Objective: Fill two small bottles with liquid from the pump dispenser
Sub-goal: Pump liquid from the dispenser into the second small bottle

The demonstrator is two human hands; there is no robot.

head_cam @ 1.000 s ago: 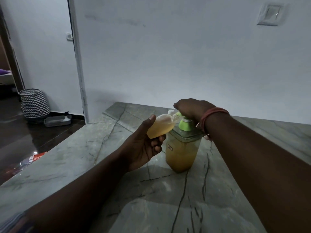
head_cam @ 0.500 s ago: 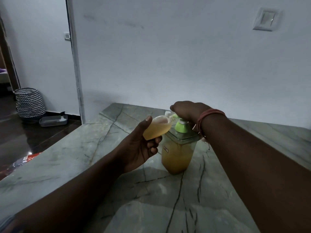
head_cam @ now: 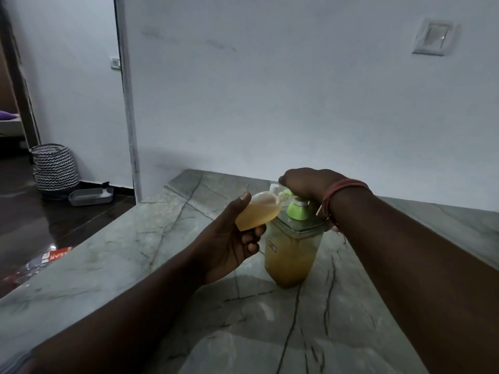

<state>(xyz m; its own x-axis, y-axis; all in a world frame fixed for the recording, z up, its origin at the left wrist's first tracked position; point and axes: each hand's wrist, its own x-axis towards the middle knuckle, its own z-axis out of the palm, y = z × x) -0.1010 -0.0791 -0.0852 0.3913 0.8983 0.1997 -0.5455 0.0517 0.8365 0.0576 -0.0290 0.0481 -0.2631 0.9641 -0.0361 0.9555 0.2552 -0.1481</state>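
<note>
Colours from my feed: the counter (head_cam: 108, 265) is grey-green stone with dark crack-like veins running toward its near edge. The pump dispenser (head_cam: 290, 255) is clear plastic holding amber-yellow liquid, with a lime green pump collar (head_cam: 297, 209) on top. The small bottle (head_cam: 259, 210) is see-through, showing the same amber. I see an orange-red thread band (head_cam: 340, 188) on the right wrist. Past the counter's left edge there's a black-and-white zigzag basket (head_cam: 55, 167), a grey tray (head_cam: 90, 197), dark glossy floor (head_cam: 40, 222). The wall (head_cam: 270, 90) is pale bluish white.

Two bare forearms. The right wrist wears a band of reddish-orange threads (head_cam: 341, 193). A striped sleeve edge (head_cam: 12, 363) shows at the left arm.
</note>
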